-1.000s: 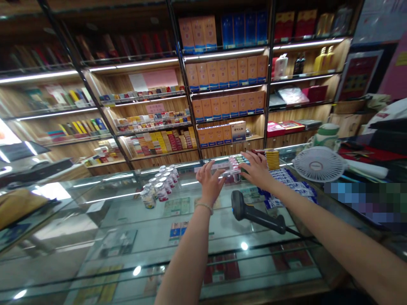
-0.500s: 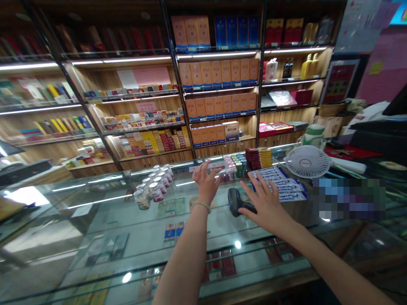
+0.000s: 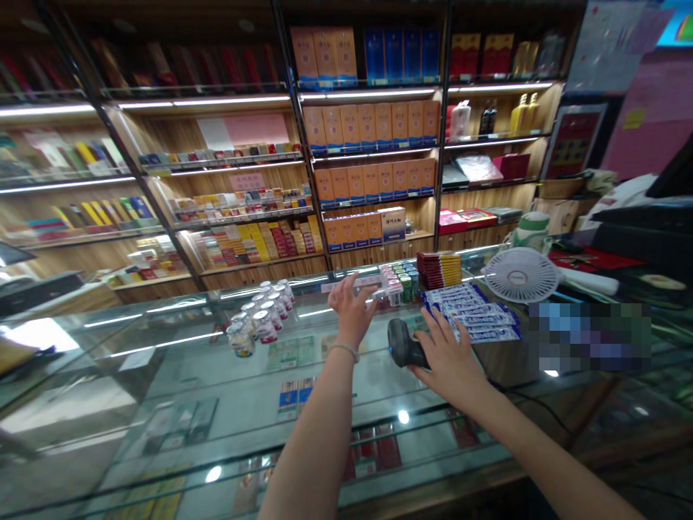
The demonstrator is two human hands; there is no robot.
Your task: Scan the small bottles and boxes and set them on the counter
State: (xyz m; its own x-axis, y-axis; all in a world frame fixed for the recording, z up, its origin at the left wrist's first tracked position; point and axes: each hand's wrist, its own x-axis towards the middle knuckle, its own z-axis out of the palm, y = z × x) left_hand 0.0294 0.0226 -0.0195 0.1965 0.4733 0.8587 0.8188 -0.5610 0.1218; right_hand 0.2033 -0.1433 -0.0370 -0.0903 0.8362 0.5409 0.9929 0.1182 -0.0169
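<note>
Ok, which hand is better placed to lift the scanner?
Right, I'd say. The right hand is at the scanner, thumb and fingers spread around its near end, though a firm grip isn't clear. The left hand is farther off, to the scanner's left.

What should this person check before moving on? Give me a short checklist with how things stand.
1. Right hand at the scanner: ok, it overlaps it.
2. Grip closed on the scanner: cannot tell; the hand hides it.
3. Left hand free: cannot tell; something pale shows beside it.
4. Cans upright: ok.
5. Fan apart from both hands: ok.
</note>
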